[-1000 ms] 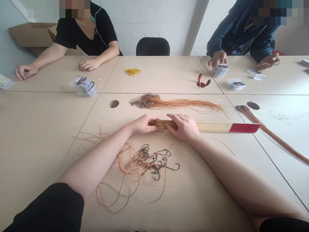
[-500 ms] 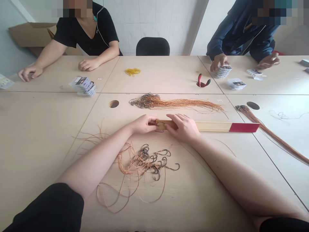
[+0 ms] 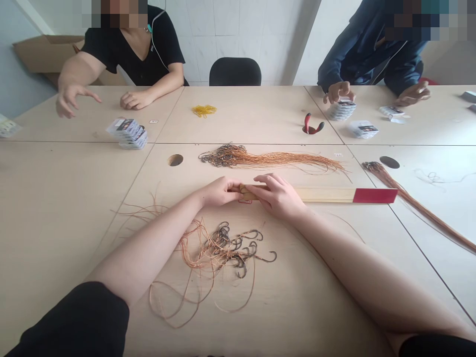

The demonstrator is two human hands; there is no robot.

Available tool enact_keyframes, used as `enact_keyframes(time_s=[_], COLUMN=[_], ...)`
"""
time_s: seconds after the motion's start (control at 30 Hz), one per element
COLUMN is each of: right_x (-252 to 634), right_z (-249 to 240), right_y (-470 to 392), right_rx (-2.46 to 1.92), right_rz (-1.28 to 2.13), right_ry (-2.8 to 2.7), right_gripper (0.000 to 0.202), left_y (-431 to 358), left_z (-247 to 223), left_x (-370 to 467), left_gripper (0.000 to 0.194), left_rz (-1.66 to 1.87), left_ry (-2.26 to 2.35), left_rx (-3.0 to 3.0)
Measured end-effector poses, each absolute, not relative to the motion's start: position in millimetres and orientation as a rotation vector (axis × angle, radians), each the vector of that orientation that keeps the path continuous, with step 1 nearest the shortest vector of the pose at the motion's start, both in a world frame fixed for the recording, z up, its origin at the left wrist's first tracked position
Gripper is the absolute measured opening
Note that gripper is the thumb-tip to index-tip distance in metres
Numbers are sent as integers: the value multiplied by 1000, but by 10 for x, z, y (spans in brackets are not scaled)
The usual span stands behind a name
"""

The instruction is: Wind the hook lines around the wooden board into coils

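Observation:
A long flat wooden strip (image 3: pixel 327 195) with a dark red right end lies crosswise in front of me. My left hand (image 3: pixel 222 191) pinches its left tip. My right hand (image 3: pixel 280 197) spans the strip just beside, fingers on it close to that tip. Whatever lies under those fingertips, perhaps a hook, is mostly covered. A small red outline shows below the tip. Nearer to me is a loose heap of large dark fish hooks (image 3: pixel 238 250) tied to orange line, the strands partly under my left forearm.
Behind the strip lies a bundle of hooks with orange line (image 3: pixel 275 157); another bundle (image 3: pixel 420 201) is at right. Red-handled pliers (image 3: pixel 312 124) stand in a table hole. Yellow bands (image 3: pixel 204 110) and stacked small boxes (image 3: pixel 129 133) lie farther off. Two people sit opposite.
My right hand has slid slightly left along the strip, and its fingers now cover the hook seen on it before. The left co-worker's arm has lifted off the table.

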State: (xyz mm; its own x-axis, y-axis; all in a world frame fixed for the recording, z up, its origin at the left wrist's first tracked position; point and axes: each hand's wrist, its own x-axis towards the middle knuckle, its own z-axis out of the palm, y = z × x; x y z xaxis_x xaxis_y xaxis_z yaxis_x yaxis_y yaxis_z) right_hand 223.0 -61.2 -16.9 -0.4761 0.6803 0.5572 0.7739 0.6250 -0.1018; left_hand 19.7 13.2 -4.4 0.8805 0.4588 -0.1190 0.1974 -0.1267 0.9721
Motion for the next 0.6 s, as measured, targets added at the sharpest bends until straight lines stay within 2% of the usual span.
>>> enact_keyframes(time_s=[0.23, 0.47, 0.6], right_x=[2234, 2216, 2194], right_z=[-199, -187, -162], right_y=[-602, -607, -619], right_rx=[-1230, -1440, -1577], right_rz=[-181, -192, -159], right_ry=[-2115, -2089, -2051], right_gripper=[21, 26, 29], left_y=[163, 145, 151], left_z=[-75, -72, -91], left_x=[182, 203, 201], left_gripper=[25, 16, 19], left_rz=[223, 252, 254], left_ry=[532, 565, 578], left_rx=[1709, 1717, 1739])
